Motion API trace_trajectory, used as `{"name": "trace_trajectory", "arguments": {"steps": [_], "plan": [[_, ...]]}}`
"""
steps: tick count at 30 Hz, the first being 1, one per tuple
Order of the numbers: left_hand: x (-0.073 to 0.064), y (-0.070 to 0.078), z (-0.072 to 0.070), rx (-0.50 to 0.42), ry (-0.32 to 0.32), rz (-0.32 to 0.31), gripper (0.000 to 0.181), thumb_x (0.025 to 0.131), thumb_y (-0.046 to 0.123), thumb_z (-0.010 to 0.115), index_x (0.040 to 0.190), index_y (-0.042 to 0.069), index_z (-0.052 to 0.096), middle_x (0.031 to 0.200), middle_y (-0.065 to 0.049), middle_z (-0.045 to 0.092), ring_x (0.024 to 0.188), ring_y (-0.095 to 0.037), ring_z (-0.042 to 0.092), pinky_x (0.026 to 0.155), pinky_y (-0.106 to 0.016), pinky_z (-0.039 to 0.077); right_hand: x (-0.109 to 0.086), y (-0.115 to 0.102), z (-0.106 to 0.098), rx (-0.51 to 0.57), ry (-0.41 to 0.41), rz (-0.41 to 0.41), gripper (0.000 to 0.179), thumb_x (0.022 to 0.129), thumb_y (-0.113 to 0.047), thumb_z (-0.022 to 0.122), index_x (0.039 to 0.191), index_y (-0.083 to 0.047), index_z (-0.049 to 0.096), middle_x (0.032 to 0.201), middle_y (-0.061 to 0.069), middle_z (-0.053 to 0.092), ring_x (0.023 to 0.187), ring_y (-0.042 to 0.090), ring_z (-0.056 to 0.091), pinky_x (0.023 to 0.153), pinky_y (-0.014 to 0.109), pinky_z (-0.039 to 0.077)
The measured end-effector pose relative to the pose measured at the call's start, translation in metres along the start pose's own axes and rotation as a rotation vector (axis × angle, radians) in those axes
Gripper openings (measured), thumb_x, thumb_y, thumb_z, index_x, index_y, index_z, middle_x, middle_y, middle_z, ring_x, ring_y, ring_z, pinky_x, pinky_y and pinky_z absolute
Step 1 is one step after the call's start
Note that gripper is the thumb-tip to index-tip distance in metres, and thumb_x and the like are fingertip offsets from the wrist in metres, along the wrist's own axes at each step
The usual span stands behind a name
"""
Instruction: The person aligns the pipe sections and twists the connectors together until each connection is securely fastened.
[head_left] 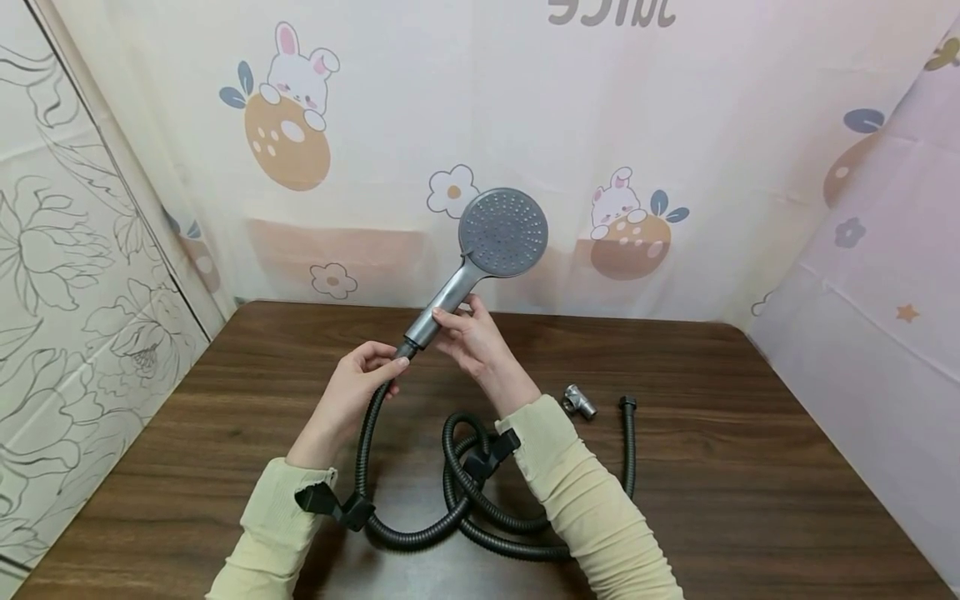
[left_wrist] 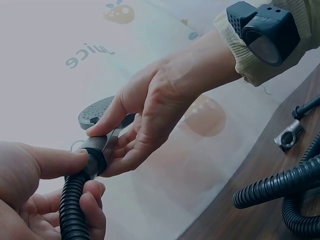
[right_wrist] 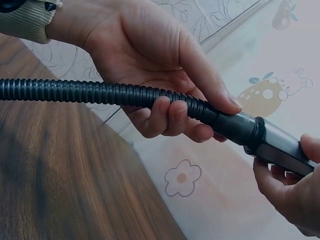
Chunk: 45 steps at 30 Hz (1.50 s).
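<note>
A grey shower head (head_left: 503, 232) is held up above the table, tilted, its round nozzle face toward the head camera. My right hand (head_left: 477, 348) grips its handle (head_left: 447, 302), the thumb laid along the front. Just below, my left hand (head_left: 358, 385) pinches the end fitting (right_wrist: 238, 128) of a black ribbed shower hose (head_left: 367, 433) between thumb and fingers. In the right wrist view the fitting meets the bottom of the handle in line with it, with a dark threaded ring (right_wrist: 258, 131) showing at the joint. From the left hand the hose hangs down to the table.
The hose lies in loose loops (head_left: 517, 525) on the wooden table (head_left: 750, 467), partly under the right forearm. Its other end (head_left: 628, 403) points away at the right, beside a small chrome connector (head_left: 578, 402). A printed curtain (head_left: 390, 108) hangs behind the table.
</note>
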<state>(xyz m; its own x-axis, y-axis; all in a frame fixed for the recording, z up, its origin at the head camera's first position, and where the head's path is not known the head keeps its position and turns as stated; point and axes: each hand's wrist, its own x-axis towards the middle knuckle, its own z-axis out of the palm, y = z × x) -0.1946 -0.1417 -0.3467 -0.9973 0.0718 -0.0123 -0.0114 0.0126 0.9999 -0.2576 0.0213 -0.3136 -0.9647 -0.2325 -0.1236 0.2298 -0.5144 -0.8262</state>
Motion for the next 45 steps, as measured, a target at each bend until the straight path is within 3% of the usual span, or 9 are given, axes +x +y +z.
{"name": "trace_trajectory", "arguments": {"steps": [6,11,15,26,31,38,45], "plan": [[-0.0025,0.0010,0.0014,0.017,0.007,-0.036,0.034,0.087,0.017,0.061,0.112,-0.003,0.047,0.079,0.002,0.058,0.061,-0.010,0.054,0.061,-0.024,0.048,-0.0007,0.0004,-0.0011,-0.009,0.006,0.022,0.040,0.088,0.006,0.051,0.122,-0.011,0.038,0.108,0.010,0.046,0.105,0.028,0.051,0.097,0.052,0.035],[-0.0022,0.0030,0.0017,0.024,0.015,-0.052,0.033,0.092,0.024,0.054,0.114,-0.001,0.049,0.083,0.001,0.056,0.064,-0.012,0.057,0.063,-0.023,0.048,-0.0007,-0.0018,-0.0013,0.002,0.020,0.011,0.043,0.088,0.006,0.051,0.125,-0.010,0.037,0.107,0.010,0.046,0.107,0.029,0.051,0.097,0.051,0.035],[-0.0014,0.0027,0.0024,0.018,0.008,-0.051,0.031,0.095,0.022,0.048,0.115,-0.001,0.049,0.085,0.000,0.057,0.064,-0.012,0.058,0.065,-0.025,0.049,-0.0007,-0.0031,-0.0023,-0.009,0.025,0.009,0.043,0.088,0.006,0.051,0.125,-0.009,0.037,0.107,0.010,0.047,0.106,0.029,0.051,0.097,0.051,0.035],[-0.0011,0.0002,0.0034,0.029,-0.034,-0.055,0.038,0.094,0.021,0.049,0.123,-0.004,0.048,0.089,0.000,0.063,0.063,-0.007,0.054,0.063,-0.021,0.047,-0.0009,-0.0024,-0.0047,0.006,0.009,0.012,0.040,0.088,0.007,0.049,0.124,-0.008,0.038,0.108,0.011,0.046,0.110,0.030,0.049,0.099,0.052,0.033],[-0.0002,0.0018,0.0034,0.030,-0.058,-0.042,0.036,0.095,0.022,0.048,0.119,-0.004,0.051,0.089,-0.002,0.065,0.063,-0.007,0.052,0.064,-0.023,0.047,-0.0011,-0.0037,-0.0037,-0.008,0.005,0.014,0.040,0.088,0.006,0.049,0.125,-0.007,0.037,0.108,0.011,0.046,0.109,0.030,0.048,0.098,0.052,0.034],[0.0000,0.0026,0.0028,0.009,-0.025,-0.034,0.033,0.092,0.018,0.053,0.117,-0.004,0.050,0.081,0.005,0.060,0.060,-0.007,0.053,0.061,-0.023,0.047,0.0000,-0.0026,-0.0027,-0.017,-0.003,0.020,0.041,0.089,0.005,0.049,0.127,-0.006,0.037,0.111,0.011,0.045,0.110,0.031,0.047,0.099,0.052,0.032],[-0.0006,-0.0004,0.0056,0.029,0.015,-0.033,0.035,0.087,0.016,0.060,0.116,-0.001,0.050,0.090,-0.002,0.054,0.061,-0.010,0.051,0.062,-0.025,0.046,-0.0010,0.0002,-0.0045,-0.032,0.009,0.023,0.045,0.089,0.005,0.050,0.130,-0.007,0.036,0.117,0.012,0.045,0.116,0.032,0.046,0.098,0.052,0.034]]}}
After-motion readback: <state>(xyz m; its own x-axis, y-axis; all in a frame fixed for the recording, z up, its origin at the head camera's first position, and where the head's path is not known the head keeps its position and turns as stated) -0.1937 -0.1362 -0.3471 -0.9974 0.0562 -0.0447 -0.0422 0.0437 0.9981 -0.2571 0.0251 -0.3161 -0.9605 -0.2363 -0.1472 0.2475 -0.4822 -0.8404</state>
